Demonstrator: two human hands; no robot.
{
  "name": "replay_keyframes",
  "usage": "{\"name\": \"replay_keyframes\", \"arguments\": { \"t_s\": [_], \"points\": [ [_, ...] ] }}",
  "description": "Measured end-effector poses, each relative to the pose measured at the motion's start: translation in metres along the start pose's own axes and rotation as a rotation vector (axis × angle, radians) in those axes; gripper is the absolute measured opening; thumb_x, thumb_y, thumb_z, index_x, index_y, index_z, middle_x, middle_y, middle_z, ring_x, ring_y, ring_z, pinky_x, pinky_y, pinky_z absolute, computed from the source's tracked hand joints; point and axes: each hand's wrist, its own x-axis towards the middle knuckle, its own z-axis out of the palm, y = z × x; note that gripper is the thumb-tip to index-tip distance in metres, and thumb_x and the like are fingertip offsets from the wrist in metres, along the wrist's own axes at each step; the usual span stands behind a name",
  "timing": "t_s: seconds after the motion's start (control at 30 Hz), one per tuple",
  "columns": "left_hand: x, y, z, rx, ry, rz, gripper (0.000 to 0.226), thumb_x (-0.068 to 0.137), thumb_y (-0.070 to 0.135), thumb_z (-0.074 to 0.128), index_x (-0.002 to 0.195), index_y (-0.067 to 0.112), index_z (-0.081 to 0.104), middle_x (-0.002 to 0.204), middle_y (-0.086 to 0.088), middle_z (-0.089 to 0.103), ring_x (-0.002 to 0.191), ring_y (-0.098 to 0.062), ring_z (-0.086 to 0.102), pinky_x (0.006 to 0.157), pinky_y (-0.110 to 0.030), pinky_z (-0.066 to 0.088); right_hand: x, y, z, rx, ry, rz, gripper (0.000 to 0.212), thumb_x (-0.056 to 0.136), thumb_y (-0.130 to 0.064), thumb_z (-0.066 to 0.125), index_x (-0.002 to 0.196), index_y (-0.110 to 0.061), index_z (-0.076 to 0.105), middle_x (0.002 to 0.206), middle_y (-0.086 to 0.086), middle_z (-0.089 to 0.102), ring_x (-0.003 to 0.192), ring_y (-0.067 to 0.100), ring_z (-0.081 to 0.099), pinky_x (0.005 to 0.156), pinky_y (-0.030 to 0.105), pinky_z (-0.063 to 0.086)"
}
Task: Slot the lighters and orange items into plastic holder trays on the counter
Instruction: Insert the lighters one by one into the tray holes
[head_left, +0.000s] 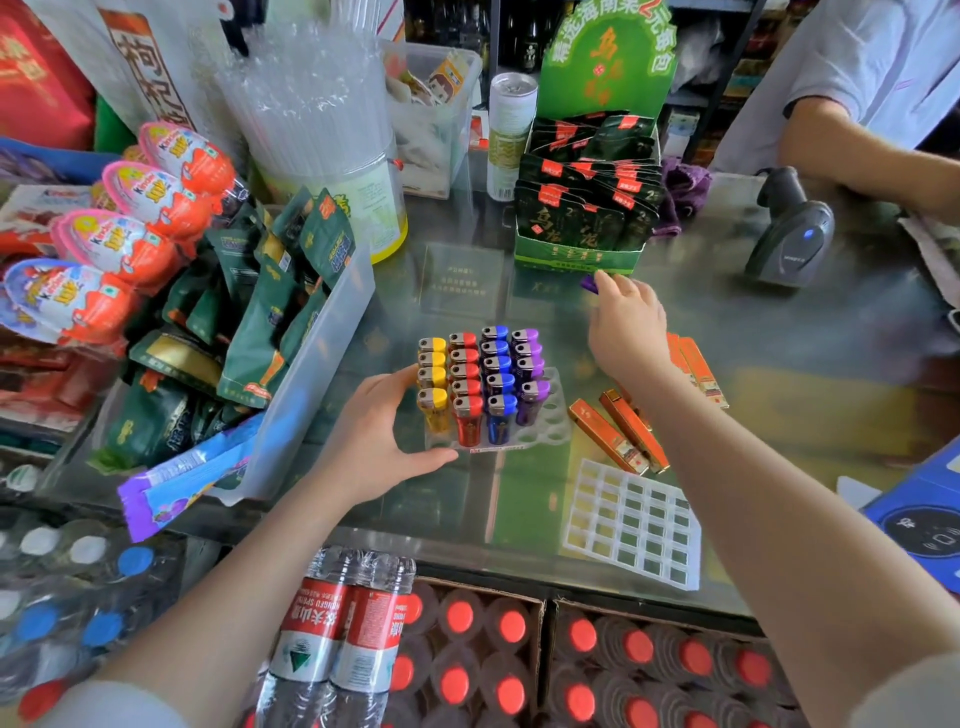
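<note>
The glass tabletop (779, 332) carried everything, crowded with shop stock at its left and far edges. Near the front edge lay an unfilled white grid tray (631, 525), flat, all cells vacant. Beyond it stood the clear lighter tray (550, 415), four colour rows of upright lighters (480, 384) filling its left part, with open slots along the right and front. Orange items (621, 431) lay flat just right of that tray, long axes running diagonally away from the person, more by the right forearm. The left hand (374, 436) gripped the lighter tray's near-left corner. The right hand (626, 325), reaching beyond the tray, pinched a purple lighter (589, 283) at its fingertips; the nearest vacant slots lay back toward the person, below that hand.
</note>
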Motion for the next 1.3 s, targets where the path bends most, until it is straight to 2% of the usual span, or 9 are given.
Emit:
{"name": "replay_keyframes", "arguments": {
  "t_s": [0.1,0.23,0.37,0.6,0.77,0.87,0.97,1.17,1.3],
  "points": [
    [-0.001,0.001,0.0,-0.005,0.012,0.003,0.067,0.06,0.051,0.073,0.119,0.03,0.049,0.119,0.014,0.051,0.112,-0.004,0.039,0.091,-0.027,0.034,0.009,-0.002,0.007,-0.058,-0.05,0.051,0.048,0.088,-0.004,0.043,0.134,-0.009,0.034,0.139,0.016,0.04,0.131,0.033,0.031,0.11,0.044,0.022],
    [0.0,0.0,0.0,-0.005,0.017,0.011,0.068,0.06,0.05,0.074,0.12,0.03,0.049,0.119,0.015,0.05,0.112,-0.003,0.039,0.091,-0.026,0.032,0.014,-0.005,0.0,-0.058,-0.088,-0.083,0.045,0.08,0.007,0.048,0.121,-0.01,0.049,0.122,0.015,0.052,0.112,0.035,0.047,0.094,0.042,0.038],
    [0.0,0.0,0.0,-0.003,0.014,0.01,0.071,0.059,0.051,0.073,0.122,0.03,0.047,0.121,0.014,0.05,0.113,-0.004,0.038,0.091,-0.027,0.031,-0.002,-0.014,-0.01,0.029,-0.141,-0.232,0.031,0.089,-0.005,0.048,0.119,-0.012,0.053,0.117,0.014,0.053,0.106,0.033,0.049,0.089,0.043,0.045],
    [-0.001,0.001,0.0,-0.005,0.029,0.043,0.074,0.061,0.047,0.076,0.125,0.028,0.045,0.122,0.011,0.051,0.114,-0.009,0.04,0.092,-0.029,0.033,-0.067,-0.016,-0.046,0.277,0.035,-0.354,0.032,0.09,-0.013,0.053,0.122,-0.018,0.053,0.106,0.011,0.059,0.085,0.028,0.057,0.071,0.034,0.047],
    [0.0,0.002,0.001,-0.019,0.042,0.051,0.07,0.06,0.049,0.074,0.122,0.034,0.046,0.111,0.02,0.046,0.112,-0.009,0.041,0.087,-0.028,0.033,-0.109,-0.003,-0.046,0.366,-0.088,-0.325,0.029,0.089,-0.007,0.054,0.117,-0.012,0.061,0.094,0.009,0.052,0.078,0.017,0.047,0.066,0.016,0.029],
    [-0.001,0.004,0.0,-0.036,0.041,0.065,0.069,0.06,0.049,0.073,0.121,0.035,0.046,0.111,0.018,0.049,0.112,-0.014,0.043,0.087,-0.029,0.033,-0.122,-0.005,-0.045,0.447,-0.045,-0.277,0.026,0.085,-0.006,0.06,0.111,-0.01,0.064,0.093,0.003,0.056,0.078,0.013,0.054,0.068,0.012,0.034],
    [-0.004,0.004,0.0,-0.053,0.045,0.062,0.071,0.059,0.048,0.073,0.123,0.036,0.044,0.114,0.015,0.051,0.114,-0.016,0.044,0.088,-0.031,0.034,-0.129,-0.008,-0.044,0.678,0.098,-0.074,0.024,0.075,-0.007,0.071,0.094,-0.018,0.06,0.075,-0.008,0.061,0.063,-0.007,0.055,0.058,0.004,0.04],
    [-0.006,0.004,0.002,-0.045,0.059,0.05,0.072,0.06,0.048,0.074,0.124,0.035,0.044,0.12,0.009,0.055,0.114,-0.016,0.045,0.087,-0.029,0.034,-0.146,-0.026,-0.026,0.714,0.082,-0.11,0.022,0.075,-0.004,0.071,0.091,-0.013,0.058,0.072,-0.015,0.06,0.065,-0.009,0.056,0.06,0.006,0.042],
    [-0.006,0.004,0.002,-0.043,0.049,0.042,0.074,0.061,0.047,0.075,0.126,0.033,0.043,0.124,0.005,0.055,0.116,-0.016,0.044,0.089,-0.03,0.034,-0.147,-0.034,-0.023,0.644,0.133,-0.22,0.02,0.083,-0.003,0.061,0.102,-0.009,0.06,0.085,-0.003,0.064,0.074,0.01,0.059,0.069,0.02,0.046]
  ]
}}
